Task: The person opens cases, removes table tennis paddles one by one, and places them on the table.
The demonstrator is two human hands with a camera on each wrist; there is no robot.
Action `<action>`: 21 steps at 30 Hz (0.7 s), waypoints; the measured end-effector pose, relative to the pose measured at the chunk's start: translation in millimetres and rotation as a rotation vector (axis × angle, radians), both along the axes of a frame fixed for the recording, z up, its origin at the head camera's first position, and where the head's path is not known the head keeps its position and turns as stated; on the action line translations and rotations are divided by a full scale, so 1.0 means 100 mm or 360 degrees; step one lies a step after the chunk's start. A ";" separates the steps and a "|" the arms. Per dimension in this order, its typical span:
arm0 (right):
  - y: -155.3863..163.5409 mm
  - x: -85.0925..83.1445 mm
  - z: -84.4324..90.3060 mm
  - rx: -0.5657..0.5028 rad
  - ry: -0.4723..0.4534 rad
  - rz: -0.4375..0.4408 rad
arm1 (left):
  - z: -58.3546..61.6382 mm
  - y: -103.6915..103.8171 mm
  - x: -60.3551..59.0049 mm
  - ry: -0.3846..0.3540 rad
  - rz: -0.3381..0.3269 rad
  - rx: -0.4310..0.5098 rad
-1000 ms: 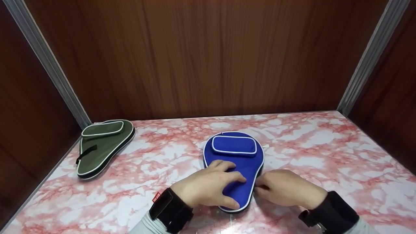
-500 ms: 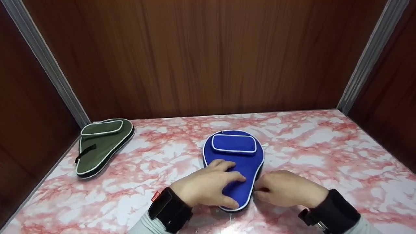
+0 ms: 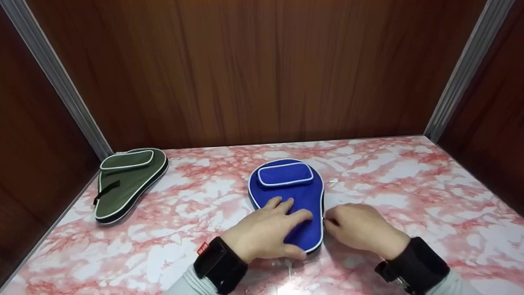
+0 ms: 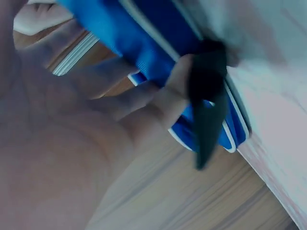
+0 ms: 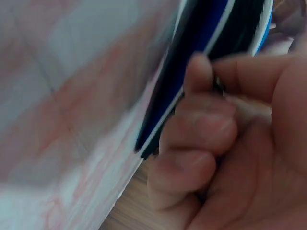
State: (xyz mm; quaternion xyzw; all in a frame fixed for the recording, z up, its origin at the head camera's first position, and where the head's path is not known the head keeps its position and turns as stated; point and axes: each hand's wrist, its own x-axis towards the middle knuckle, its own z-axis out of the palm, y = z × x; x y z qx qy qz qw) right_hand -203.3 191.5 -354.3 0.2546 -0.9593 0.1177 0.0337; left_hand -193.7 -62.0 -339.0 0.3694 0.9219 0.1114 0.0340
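A blue table tennis bat case point(image 3: 303, 196) with white piping and a zipped pocket lies flat on the table, narrow end towards me. My left hand point(image 3: 266, 233) rests on its lower part, fingers spread and slightly bent, thumb near the bottom edge. In the left wrist view a black strap point(image 4: 211, 115) hangs by the fingertips, over the blue fabric. At the case's right side my right hand point(image 3: 360, 227) pinches a small dark zipper pull point(image 5: 219, 86) between thumb and forefinger, its other fingers curled. My hand mostly hides the pull.
A green bat case point(image 3: 131, 184) with a pocket and black strap lies at the table's left back corner. The table point(image 3: 393, 184) has a red and white marbled top. Brown wood panels point(image 3: 262, 73) with grey metal corner posts point(image 3: 462, 73) enclose the back and sides.
The blue case has turned a little counterclockwise and shifted slightly away from me. My right hand has moved a little farther away along its edge; my left hand stays on top.
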 end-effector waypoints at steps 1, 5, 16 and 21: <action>0.00 0.00 -0.01 -0.0003 -0.0003 -0.0050 | 0.00 -0.02 -0.01 0.0010 -0.0029 0.0006; 0.00 -0.01 -0.03 0.0002 -0.0014 -0.0153 | 0.00 -0.11 -0.05 0.0165 -0.0184 0.0024; 0.08 0.00 -0.06 0.0095 0.0140 0.0036 | -0.08 -0.10 -0.10 0.0310 -0.0211 0.0015; 0.10 0.04 -0.03 0.0149 0.0159 0.0112 | -0.08 -0.12 -0.11 0.0266 -0.0186 0.0029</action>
